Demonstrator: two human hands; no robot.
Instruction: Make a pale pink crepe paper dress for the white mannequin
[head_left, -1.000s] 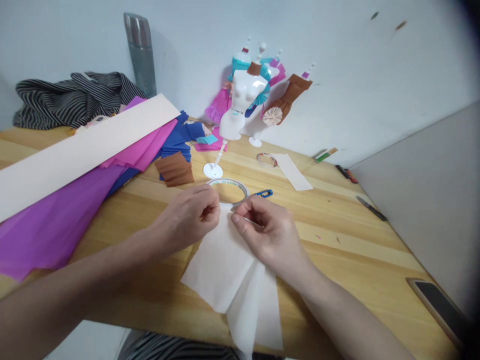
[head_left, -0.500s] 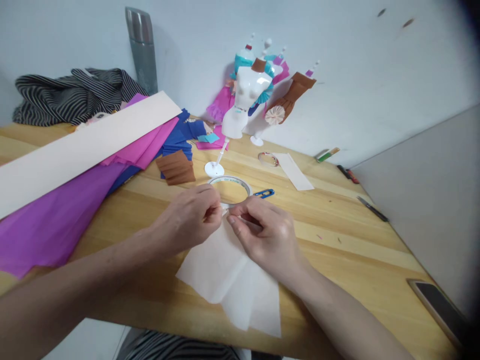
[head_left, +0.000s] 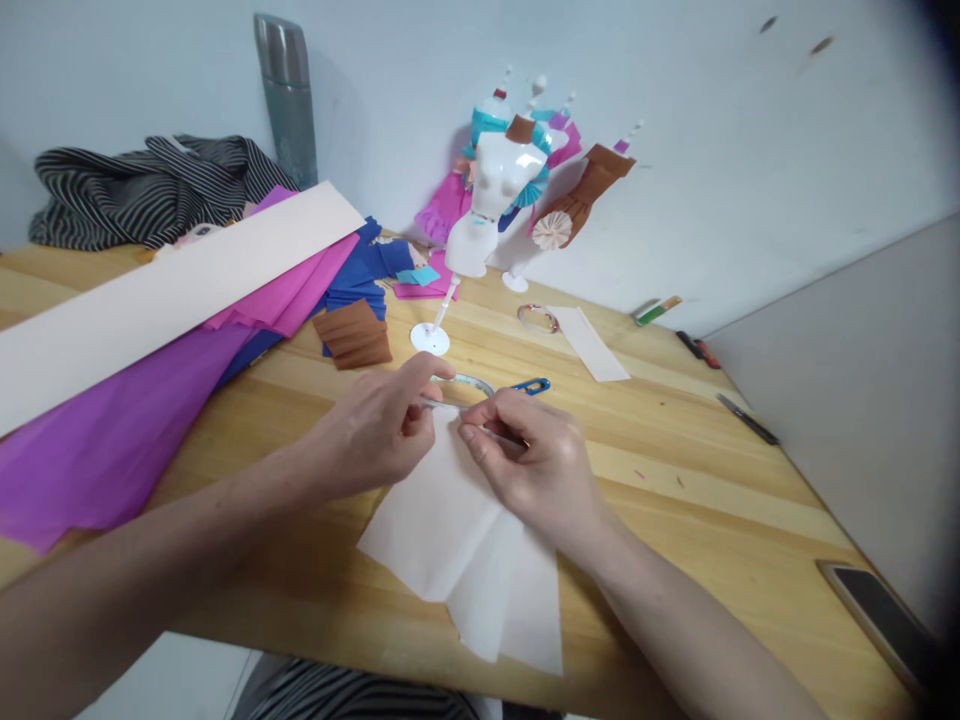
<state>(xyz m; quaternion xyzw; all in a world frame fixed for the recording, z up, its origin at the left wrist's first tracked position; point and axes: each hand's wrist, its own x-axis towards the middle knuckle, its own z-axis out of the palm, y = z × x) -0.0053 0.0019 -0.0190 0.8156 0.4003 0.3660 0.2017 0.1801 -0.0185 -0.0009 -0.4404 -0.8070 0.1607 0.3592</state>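
Note:
My left hand (head_left: 382,415) is closed with its fingertips on the near left side of a thin roll of double-sided tape (head_left: 476,383), which is tilted. Just to the right, my right hand (head_left: 532,455) pinches the gathered top edge of a pale sheet of crepe paper (head_left: 457,540). Below my hands the sheet fans out in folds over the table. My fingers hide its upper edge and whatever strip of tape may be between them. Behind my right hand lies a pair of blue thread snips (head_left: 531,386), partly covered.
A white mannequin (head_left: 480,200) stands behind the tape, with dressed mannequins by the wall. Purple paper (head_left: 120,460), a long pale strip (head_left: 180,270) and brown pieces (head_left: 352,335) lie left. A cutter knife (head_left: 748,418) and a phone (head_left: 885,620) lie right.
The tape roll has tipped and its ring looks narrower. My left index finger has lifted and stretched to the ring; the right hand keeps its pinch on the paper.

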